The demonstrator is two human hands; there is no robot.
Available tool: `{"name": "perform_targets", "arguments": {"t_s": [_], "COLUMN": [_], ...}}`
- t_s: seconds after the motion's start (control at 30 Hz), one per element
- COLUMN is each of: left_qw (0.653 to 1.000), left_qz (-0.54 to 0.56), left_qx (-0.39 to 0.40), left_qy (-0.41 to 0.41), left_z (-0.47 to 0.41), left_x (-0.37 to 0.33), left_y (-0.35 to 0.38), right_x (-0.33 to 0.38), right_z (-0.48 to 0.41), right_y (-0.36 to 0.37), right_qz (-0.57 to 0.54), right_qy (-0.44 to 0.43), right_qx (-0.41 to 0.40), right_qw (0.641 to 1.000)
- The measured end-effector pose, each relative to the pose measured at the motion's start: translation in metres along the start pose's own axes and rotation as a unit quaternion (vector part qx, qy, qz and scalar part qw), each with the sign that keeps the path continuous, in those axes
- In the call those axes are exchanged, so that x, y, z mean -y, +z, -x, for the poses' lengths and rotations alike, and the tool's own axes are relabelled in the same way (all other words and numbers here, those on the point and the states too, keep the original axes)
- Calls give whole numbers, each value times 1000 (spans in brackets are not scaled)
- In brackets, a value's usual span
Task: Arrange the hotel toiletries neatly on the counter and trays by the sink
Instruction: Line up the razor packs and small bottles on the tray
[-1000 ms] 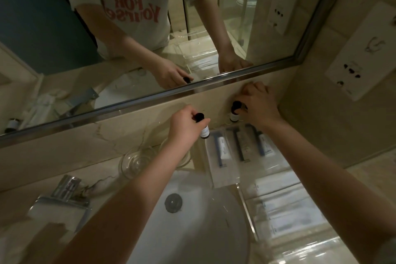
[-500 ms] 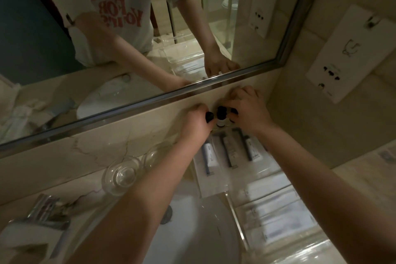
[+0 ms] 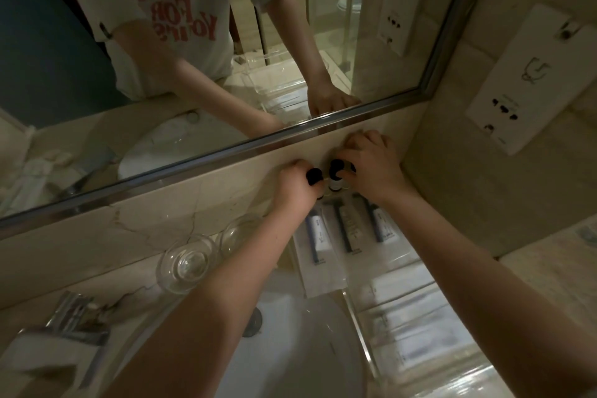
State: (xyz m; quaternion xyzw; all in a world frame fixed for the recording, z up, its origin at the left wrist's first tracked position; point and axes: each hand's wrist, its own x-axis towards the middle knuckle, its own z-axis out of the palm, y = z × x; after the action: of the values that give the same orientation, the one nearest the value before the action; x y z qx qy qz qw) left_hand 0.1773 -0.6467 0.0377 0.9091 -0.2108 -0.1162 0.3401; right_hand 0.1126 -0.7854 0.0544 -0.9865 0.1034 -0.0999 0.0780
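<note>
- Counting the small black-capped bottles, two show plainly: the left bottle (image 3: 314, 178) and the second bottle (image 3: 336, 183), just beside each other. A dark patch under the right fingers may be a third cap, but I cannot tell.
- Three flat packets (image 3: 347, 229) lie side by side at the far end of the clear tray (image 3: 358, 333), just in front of the bottles. Each holds a dark-and-white tube.
- Two empty glasses (image 3: 185, 263) stand on the counter (image 3: 135, 287) left of the tray, near the wall. The farther one is partly hidden by the left forearm.
- Both bottles stand upright at the very back, against the marble strip beneath the mirror (image 3: 226, 74). Their long axes are vertical, caps pointing up.
- The packets' long axes run from the wall toward the sink (image 3: 290, 349), roughly parallel to one another.
- The left hand (image 3: 295, 186) reaches forward with its forearm crossing the basin's edge. Its fingers are curled round the left bottle, whose cap pokes out on the thumb side.
- The right hand (image 3: 371, 168) comes in from the right, knuckles up and fingers bent downward. Thumb and fingertips pinch the second bottle at its cap.
- The two hands sit close together, with only the bottles between them.
</note>
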Motion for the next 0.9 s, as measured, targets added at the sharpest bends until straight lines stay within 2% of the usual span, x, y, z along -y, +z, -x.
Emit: {"name": "perform_targets", "arguments": {"t_s": [0.53, 0.77, 0.9], "left_qw": [1000, 999, 996], "left_qz": [4, -29, -80], "left_qx": [-1, -11, -10], "left_qy": [8, 15, 33], "left_z": [5, 18, 41], "left_x": [-1, 3, 2], "left_y": [-2, -23, -53], "right_x": [-1, 6, 24], "right_z": [3, 16, 37], "right_y": [-4, -23, -35], "right_qz": [-24, -33, -48], "right_qy": [15, 27, 0], "right_qx": [3, 2, -50], "right_qw": [1000, 999, 998]}}
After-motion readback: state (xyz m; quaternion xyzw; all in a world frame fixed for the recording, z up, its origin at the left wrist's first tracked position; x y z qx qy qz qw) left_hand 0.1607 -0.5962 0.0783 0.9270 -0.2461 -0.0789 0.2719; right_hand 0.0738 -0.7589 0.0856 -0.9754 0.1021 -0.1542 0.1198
